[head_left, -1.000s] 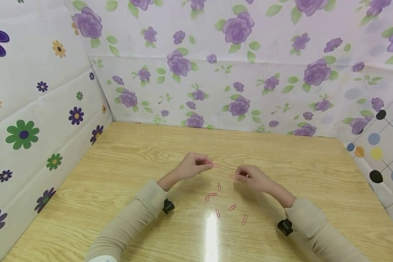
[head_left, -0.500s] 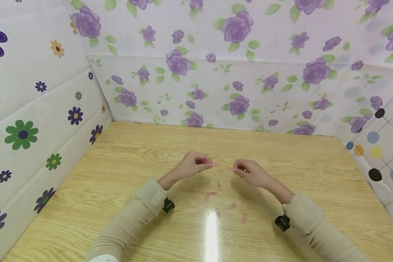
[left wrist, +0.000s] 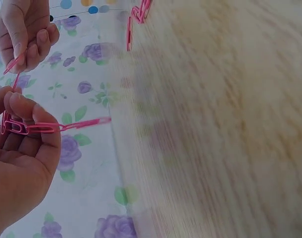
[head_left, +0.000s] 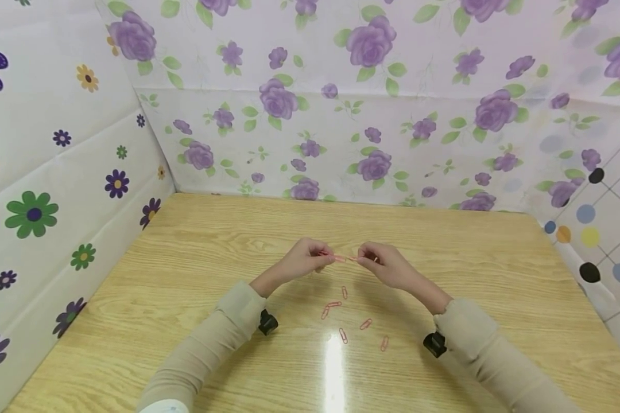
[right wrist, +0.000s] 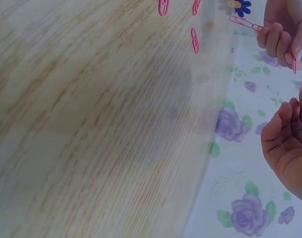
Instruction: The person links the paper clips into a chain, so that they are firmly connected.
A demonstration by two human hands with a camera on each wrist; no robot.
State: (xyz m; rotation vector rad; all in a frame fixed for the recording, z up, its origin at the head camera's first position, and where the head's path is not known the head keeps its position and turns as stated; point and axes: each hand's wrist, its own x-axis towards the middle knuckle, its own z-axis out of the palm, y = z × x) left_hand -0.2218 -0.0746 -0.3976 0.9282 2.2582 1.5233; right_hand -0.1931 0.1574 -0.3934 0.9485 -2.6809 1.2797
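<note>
My left hand (head_left: pixel 306 258) holds a chain of linked pink paper clips (left wrist: pixel 42 127). Part of the chain crosses its curled fingers and a loose end hangs out below, while one clip sticks up from the fingertips. Between thumb and finger my right hand (head_left: pixel 387 265) pinches a single pink paper clip (left wrist: pixel 13 64). The tips of the two clips come very close between the hands, above the table; whether they touch or are hooked I cannot tell. In the right wrist view the right hand is partly cut off by the frame edge.
Several loose pink paper clips (head_left: pixel 365 324) lie on the wooden table (head_left: pixel 227 229) in front of the hands. Two of them (head_left: pixel 334 304) touch or overlap. Flower-printed cloth (head_left: pixel 336 115) stands behind the table, with more patterned cloth at both sides.
My right hand has moved left and slightly away from me, bringing its paper clip up to the one at my left fingertips. The left hand has hardly moved.
</note>
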